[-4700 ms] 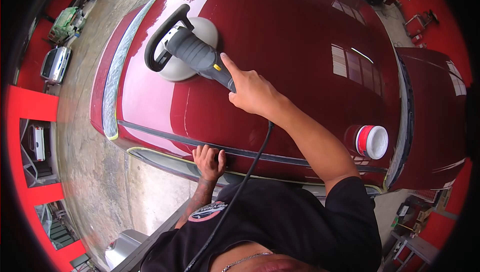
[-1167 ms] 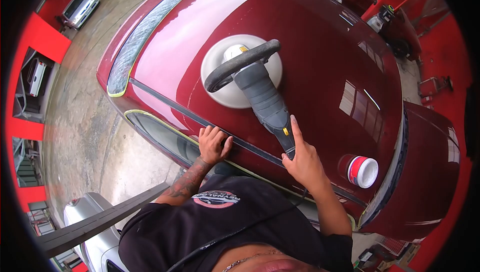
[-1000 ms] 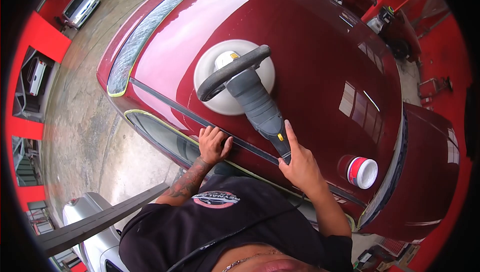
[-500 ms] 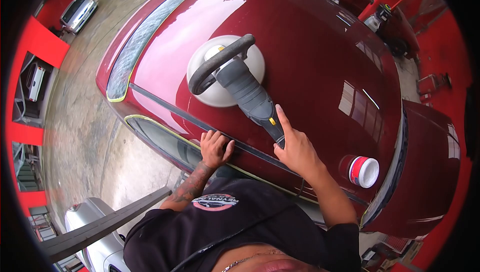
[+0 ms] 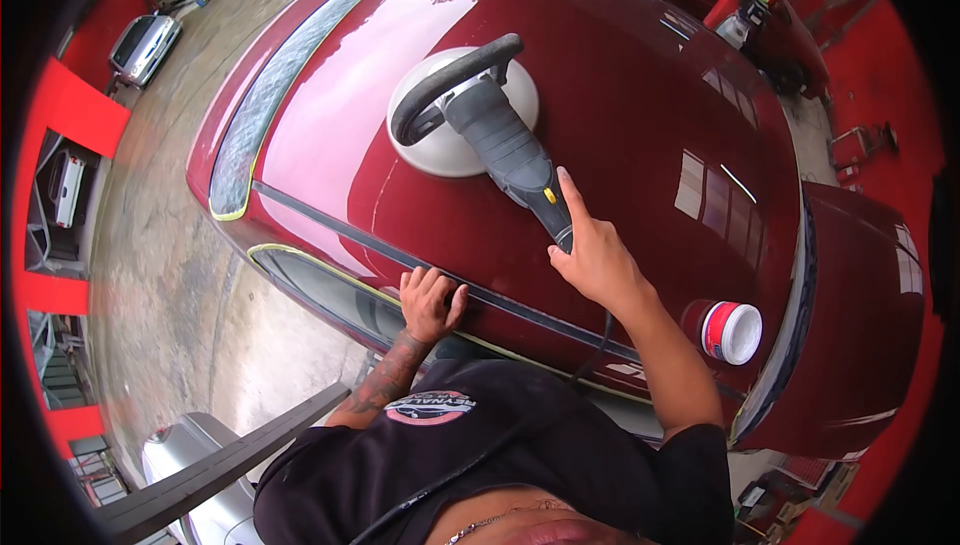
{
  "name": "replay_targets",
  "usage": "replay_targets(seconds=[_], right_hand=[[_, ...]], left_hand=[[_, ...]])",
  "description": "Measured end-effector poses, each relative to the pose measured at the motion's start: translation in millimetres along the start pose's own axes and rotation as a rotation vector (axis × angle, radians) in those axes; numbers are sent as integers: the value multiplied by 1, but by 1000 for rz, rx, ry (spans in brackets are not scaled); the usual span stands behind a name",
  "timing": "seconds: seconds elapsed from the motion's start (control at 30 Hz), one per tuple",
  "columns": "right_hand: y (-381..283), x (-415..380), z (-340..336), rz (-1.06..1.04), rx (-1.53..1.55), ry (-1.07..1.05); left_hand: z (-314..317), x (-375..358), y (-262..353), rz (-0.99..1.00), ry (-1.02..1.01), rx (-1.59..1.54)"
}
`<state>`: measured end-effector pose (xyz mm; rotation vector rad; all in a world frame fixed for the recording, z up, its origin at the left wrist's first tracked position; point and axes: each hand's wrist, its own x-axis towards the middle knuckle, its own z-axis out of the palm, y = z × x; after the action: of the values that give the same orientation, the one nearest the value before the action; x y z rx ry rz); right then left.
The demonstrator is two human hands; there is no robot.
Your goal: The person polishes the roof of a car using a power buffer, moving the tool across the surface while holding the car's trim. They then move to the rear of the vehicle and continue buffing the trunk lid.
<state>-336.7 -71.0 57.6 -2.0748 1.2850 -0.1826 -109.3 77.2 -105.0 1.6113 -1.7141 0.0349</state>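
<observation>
The fingers [image 5: 578,237] of the right hand [image 5: 595,263] are clamped around the rear grip of the polisher [image 5: 500,140], with the index finger stretched straight along the top of the body. The polisher points away from the hand, up and to the left; its white pad [image 5: 440,140] lies flat on the roof [image 5: 620,95] and its black loop handle arches over the pad. A black cord [image 5: 598,340] leaves the tool below the hand and runs down toward the person's chest.

The left hand [image 5: 430,303] rests on the near edge of the roof, above the side window [image 5: 330,290]. Its fingers are together and curl lightly over the dark trim strip [image 5: 520,305]; they hold nothing.

The roof is dark red and glossy, with reflections of windows on it. Yellow masking tape follows the glass edges. Around the car there is a grey concrete floor [image 5: 170,245], red walls and other parked cars.

1 tub [image 5: 730,332] lies on its side on the roof, to the right of the right forearm, well apart from the polisher. It has a red band and a white lid, so I cannot tell what is inside.
</observation>
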Motion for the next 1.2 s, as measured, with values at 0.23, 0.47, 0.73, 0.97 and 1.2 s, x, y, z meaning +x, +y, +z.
replay_targets(seconds=[0.23, 0.47, 0.73, 0.97, 1.2], right_hand=[[-2, 21, -7, 11, 29, -11], [-6, 49, -12, 6, -13, 2], [-9, 101, -6, -2, -39, 69], [-31, 143, -22, 113, -3, -2], [-37, 198, -32, 168, 27, 46]], left_hand=[[3, -2, 1, -1, -4, 7], [4, -5, 0, -2, -11, 44], [7, -7, -3, 5, -18, 44], [8, -11, -2, -12, -38, 47], [13, -19, -12, -38, -52, 55]])
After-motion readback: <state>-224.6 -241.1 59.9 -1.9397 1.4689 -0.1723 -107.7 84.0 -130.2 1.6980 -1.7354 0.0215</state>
